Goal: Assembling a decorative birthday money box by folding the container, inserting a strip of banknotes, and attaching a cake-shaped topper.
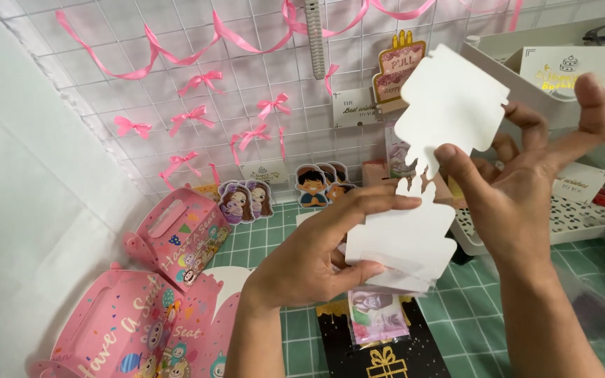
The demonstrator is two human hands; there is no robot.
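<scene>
Left hand point(316, 255) pinches lower white cake-shaped card point(404, 245), fingers closed on its left edge | right hand point(519, 182) grips upper white cutout point(449, 105) | cutout upright, directly above card, nearly touching, over green mat point(274, 238)

Looking down and forward from head height, close over the green cutting mat point(274, 238), facing the white wire grid point(176, 105) along its far edge; only one view.

pink boxes point(155, 294) lower left, cake-shaped sign point(399, 64) on grid
</scene>
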